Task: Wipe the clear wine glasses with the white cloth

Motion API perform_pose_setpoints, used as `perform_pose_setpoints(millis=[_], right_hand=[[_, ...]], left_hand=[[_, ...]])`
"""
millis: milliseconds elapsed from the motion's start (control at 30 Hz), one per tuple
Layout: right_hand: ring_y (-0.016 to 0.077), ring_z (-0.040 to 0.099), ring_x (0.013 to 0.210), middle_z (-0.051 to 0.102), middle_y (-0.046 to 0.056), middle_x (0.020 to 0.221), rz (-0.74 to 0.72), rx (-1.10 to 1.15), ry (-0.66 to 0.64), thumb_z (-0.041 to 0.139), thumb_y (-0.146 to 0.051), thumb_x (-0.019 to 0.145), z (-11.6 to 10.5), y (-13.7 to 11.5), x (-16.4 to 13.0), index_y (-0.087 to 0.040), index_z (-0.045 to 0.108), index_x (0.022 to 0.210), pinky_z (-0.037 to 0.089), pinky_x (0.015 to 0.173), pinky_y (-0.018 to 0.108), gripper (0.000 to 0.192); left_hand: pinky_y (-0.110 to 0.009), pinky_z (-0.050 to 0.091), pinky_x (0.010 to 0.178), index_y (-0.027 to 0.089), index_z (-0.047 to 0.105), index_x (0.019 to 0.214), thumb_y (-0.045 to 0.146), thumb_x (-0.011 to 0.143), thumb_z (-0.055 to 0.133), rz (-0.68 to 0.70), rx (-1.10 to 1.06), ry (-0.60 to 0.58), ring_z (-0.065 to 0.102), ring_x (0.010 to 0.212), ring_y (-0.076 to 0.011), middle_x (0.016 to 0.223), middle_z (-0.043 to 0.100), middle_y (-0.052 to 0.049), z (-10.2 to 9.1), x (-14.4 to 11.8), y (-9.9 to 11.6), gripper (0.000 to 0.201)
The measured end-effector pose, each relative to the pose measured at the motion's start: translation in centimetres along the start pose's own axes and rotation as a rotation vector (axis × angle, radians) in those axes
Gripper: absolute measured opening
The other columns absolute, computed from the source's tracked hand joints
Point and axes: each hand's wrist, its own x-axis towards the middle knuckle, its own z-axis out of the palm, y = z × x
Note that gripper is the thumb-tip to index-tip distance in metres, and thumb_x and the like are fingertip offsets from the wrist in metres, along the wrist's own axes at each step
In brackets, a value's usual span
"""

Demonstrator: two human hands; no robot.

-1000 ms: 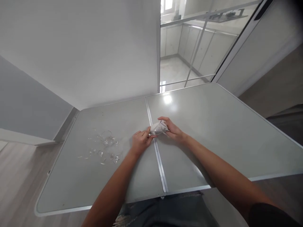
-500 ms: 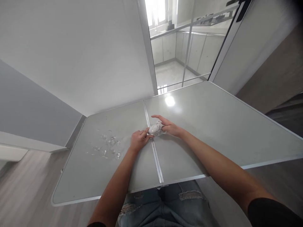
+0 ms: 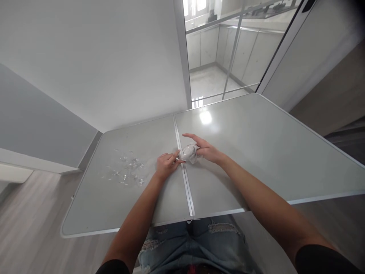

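Over the table's middle seam, a clear, shiny, rounded piece [image 3: 188,152] rests against a crumpled white cloth [image 3: 195,156]. My left hand [image 3: 167,164] is closed, with thumb and fingertips pinching the near-left end of the clear piece. From the right, my right hand [image 3: 207,149] presses the cloth against it, the index finger stretched out past it. The exact kind of the clear piece is hard to make out. To the left of my left hand lie several transparent, glinting pieces [image 3: 132,164], spread loosely on the tabletop.
The pale grey folding table [image 3: 256,152] has a metal rim and a metal centre seam [image 3: 186,190]. A white wall [image 3: 128,68] stands behind its far edge. Beyond a glass door [image 3: 211,72] a kitchen shows. My legs are at the near edge.
The camera view has shifted slightly. My right hand and the white cloth have moved a little around the clear piece, while my left hand keeps its pinch.
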Motion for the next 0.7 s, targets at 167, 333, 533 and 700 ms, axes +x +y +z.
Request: perform_pose_setpoints(millis=[167,333,533,700], right_hand=[[0.0146,0.045,0.060,0.044,-0.009,0.063,-0.120,-0.327,-0.050,0.042,-0.004,0.076,0.5,0.6,0.0,-0.031,0.027,0.156,0.040,0.106,0.052,0.085],[0.0159,0.049,0.064,0.050,-0.006,0.068,-0.049,-0.267,-0.035,0.042,-0.006,0.075,1.4,1.0,0.7,-0.030,0.032,0.153,0.048,0.094,0.047,0.083],[0.0153,0.049,0.066,0.053,-0.003,0.073,0.054,0.046,0.049,0.043,-0.010,0.073,0.9,0.1,0.2,-0.025,0.036,0.149,0.046,0.064,0.028,0.078],[0.0177,0.056,0.079,0.060,-0.002,0.084,-0.075,-0.296,-0.005,0.045,-0.011,0.081,1.2,0.9,0.2,-0.027,0.025,0.156,0.047,0.094,0.042,0.079]], left_hand=[[-0.027,0.041,0.063,0.019,0.068,0.120,0.048,0.092,0.064,-0.046,0.036,0.019,0.061,0.055,-0.0130,0.062,0.068,-0.001,0.0,0.0,0.0,0.041],[-0.028,0.039,0.061,0.020,0.070,0.115,0.048,0.091,0.064,-0.047,0.067,0.055,0.059,0.053,-0.0135,0.060,0.068,-0.001,-0.2,0.0,-0.1,0.037],[-0.027,0.040,0.062,0.020,0.069,0.119,0.046,0.093,0.063,-0.005,0.001,0.021,0.059,0.053,-0.0127,0.060,0.067,0.000,-0.1,0.0,0.4,0.038],[-0.027,0.040,0.062,0.019,0.069,0.118,0.045,0.093,0.062,-0.054,0.036,0.005,0.061,0.055,-0.0135,0.062,0.069,-0.002,0.0,-0.1,0.3,0.036]])
